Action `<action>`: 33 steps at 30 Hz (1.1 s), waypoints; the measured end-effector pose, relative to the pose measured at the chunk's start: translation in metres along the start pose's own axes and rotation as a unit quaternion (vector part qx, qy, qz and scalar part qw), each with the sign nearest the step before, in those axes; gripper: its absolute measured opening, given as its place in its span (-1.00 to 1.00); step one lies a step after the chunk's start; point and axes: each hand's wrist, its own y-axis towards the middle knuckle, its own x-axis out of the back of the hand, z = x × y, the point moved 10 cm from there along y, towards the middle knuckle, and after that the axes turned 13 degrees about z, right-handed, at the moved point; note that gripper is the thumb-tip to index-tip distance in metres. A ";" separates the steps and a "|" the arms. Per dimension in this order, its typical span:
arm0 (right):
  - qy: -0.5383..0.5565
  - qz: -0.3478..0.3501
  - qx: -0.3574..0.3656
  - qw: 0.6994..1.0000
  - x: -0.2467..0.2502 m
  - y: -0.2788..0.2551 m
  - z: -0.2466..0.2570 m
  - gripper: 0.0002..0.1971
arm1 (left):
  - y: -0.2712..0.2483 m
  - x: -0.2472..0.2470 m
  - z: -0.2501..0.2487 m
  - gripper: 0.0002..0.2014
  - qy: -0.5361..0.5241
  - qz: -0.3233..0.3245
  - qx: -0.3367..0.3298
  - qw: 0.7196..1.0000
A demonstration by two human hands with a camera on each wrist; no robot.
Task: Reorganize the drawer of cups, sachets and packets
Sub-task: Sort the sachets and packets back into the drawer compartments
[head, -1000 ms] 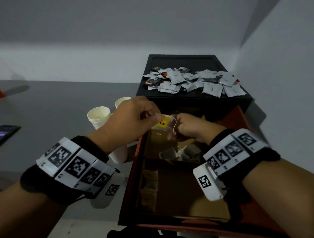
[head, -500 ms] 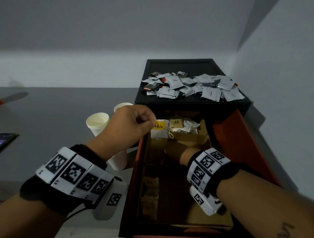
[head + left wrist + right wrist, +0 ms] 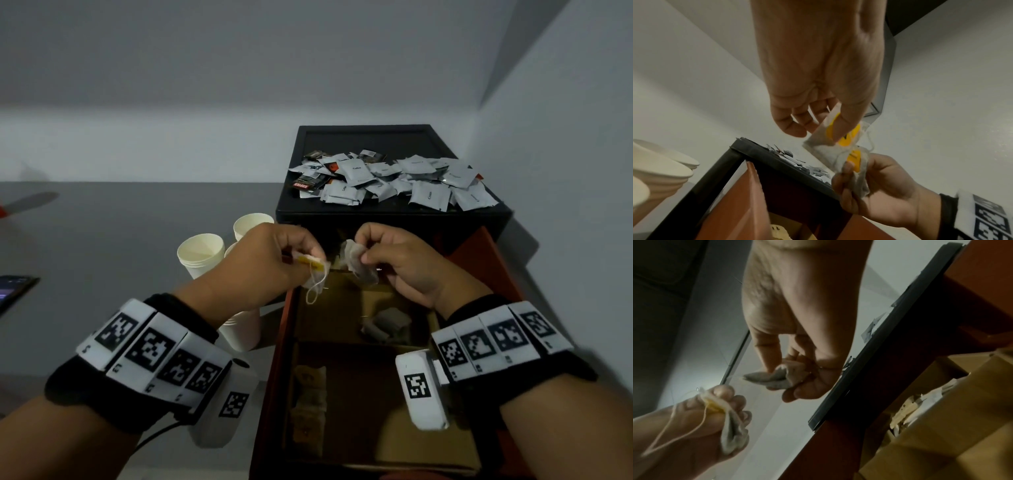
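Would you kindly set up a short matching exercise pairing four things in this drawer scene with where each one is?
Things:
1. yellow-tagged tea bag
2. pile of grey foil sachets
3. white paper cups
4. second, pale tea bag

Places:
A. on the grey surface left of the red-brown wooden drawer
B. pinched in the left hand
C. on top of the black cabinet
D. pinched in the right hand

Pairs: 1-B, 2-C, 3-A, 4-D
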 end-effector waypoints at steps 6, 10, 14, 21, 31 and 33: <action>0.154 0.024 -0.001 0.988 -0.008 0.001 -0.004 -0.67 | 0.004 -0.005 -0.013 -0.82 -0.004 0.007 -0.065 0.998; 0.146 0.097 -0.021 0.984 -0.033 0.004 -0.001 -0.71 | 0.006 -0.011 -0.031 -0.87 0.001 0.006 -0.121 0.993; 0.078 0.046 -0.055 0.994 -0.019 0.000 -0.004 -0.85 | 0.006 -0.002 -0.029 -0.83 0.014 -0.036 -0.105 0.994; -0.426 0.038 -0.319 0.846 0.024 -0.001 -0.078 -0.65 | 0.006 0.004 -0.018 -0.79 -0.006 -0.072 -0.057 0.996; -0.554 0.095 -0.410 0.719 0.029 -0.008 -0.123 -0.53 | 0.012 0.001 -0.010 -0.61 -0.023 -0.067 -0.020 0.997; -0.535 0.096 -0.439 0.716 0.032 -0.009 -0.127 -0.43 | 0.013 0.000 -0.009 -0.65 0.004 -0.064 -0.014 0.998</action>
